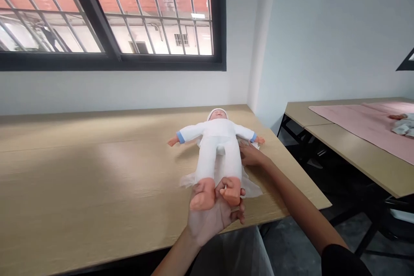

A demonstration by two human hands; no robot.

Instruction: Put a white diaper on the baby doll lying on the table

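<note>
A baby doll [217, 127] in a white suit with blue cuffs and a white cap lies on its back on the wooden table [97, 181], head toward the wall and arms spread. My left hand [213, 215] is closed around its bare ankles from below, with the feet resting over my palm and the legs lifted a little. Under the doll's legs and hips spreads a thin white sheet [253, 183]. My right hand [252, 154] is at the doll's hip on the right, fingers curled in against its side. The fingertips and whatever they grip are partly hidden by the doll.
A second table [355, 155] stands to the right across a gap, bearing a pink cloth [362, 123] and part of another doll [404, 124]. Behind my table are a wall [129, 90] and a barred window [155, 13].
</note>
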